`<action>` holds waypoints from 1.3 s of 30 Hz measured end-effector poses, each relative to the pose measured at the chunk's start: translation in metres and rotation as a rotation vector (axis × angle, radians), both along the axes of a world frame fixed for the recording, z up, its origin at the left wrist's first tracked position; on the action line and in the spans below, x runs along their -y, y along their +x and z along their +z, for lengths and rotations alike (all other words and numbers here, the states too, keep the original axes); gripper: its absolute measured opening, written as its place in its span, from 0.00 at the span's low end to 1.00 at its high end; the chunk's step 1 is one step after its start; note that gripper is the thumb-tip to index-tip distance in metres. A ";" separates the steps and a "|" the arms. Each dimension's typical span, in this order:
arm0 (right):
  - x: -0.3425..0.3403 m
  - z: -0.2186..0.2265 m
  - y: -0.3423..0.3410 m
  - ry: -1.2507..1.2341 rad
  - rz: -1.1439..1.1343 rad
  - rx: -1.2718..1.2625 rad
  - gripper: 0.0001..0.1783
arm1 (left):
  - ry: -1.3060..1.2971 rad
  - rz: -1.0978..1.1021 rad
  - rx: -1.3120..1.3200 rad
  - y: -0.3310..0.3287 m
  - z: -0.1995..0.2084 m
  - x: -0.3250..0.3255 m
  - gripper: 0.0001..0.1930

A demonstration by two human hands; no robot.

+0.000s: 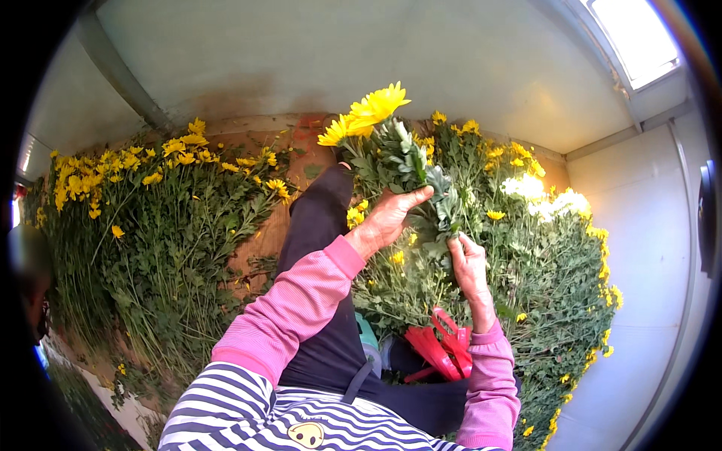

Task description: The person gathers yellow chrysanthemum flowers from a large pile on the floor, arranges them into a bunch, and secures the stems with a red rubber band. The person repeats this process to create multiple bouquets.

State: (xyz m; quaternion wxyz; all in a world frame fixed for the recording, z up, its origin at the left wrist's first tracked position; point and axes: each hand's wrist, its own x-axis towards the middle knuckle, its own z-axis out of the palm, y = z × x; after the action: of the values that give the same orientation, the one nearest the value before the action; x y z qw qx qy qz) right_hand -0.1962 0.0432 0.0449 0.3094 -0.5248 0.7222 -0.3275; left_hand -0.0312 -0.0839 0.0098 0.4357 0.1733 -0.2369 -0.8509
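A few yellow chrysanthemums [380, 105] with broad green leaves are held up in front of me, blooms toward the far wall. My left hand [389, 218] is closed round their stems below the blooms, its thumb lying across the leaves. Lower down, to the right, my right hand [470, 269] pinches the leafy stem part between thumb and fingers. The exact stem ends are hidden among the foliage behind. Loose strips of red plastic ribbon [444, 347] lie by my lap, just left of my right forearm.
Cut yellow chrysanthemums are heaped on the left [150, 255] and in a larger pile [541, 278] on the right. Brown cardboard [256, 248] shows between them beside my leg. Pale walls [639, 225] enclose the far and right sides, with a bright window [635, 37] at upper right.
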 end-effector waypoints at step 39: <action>-0.033 -0.164 -0.065 0.286 -0.386 0.343 0.15 | 0.344 0.044 0.074 0.091 -0.005 -0.010 0.14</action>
State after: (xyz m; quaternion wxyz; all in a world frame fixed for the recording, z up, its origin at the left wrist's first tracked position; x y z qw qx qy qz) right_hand -0.2613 0.0763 -0.1195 0.4299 -0.2655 0.7846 -0.3592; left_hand 0.0600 -0.0737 0.0048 0.4091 0.2817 -0.1002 -0.8621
